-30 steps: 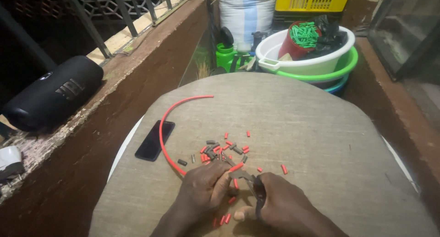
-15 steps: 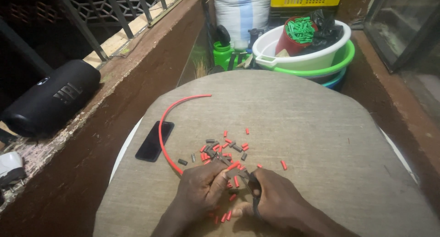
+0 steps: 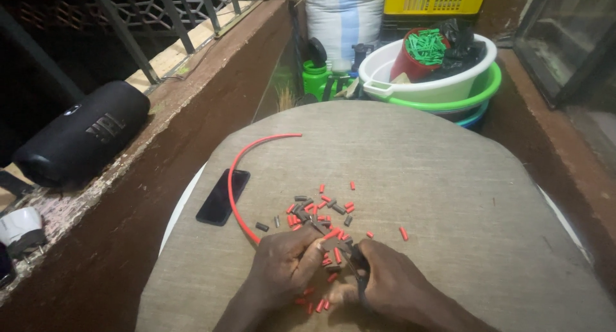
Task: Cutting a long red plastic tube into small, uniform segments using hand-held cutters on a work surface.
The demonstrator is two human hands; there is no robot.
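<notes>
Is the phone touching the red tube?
Apart. The head view shows a strip of bare cloth between the phone and the red tube.

One head-worn camera, looking steeply down onto a round counter (image 3: pixel 449 197).

The single view sits close above the counter's near edge and faces forward across it. Both hands enter from the bottom of the picture, just under the lens. Beyond the counter's far edge stand stacked basins (image 3: pixel 449 88); to the left of the counter runs a brown ledge (image 3: pixel 192 101) carrying a black speaker (image 3: pixel 83 139).
</notes>
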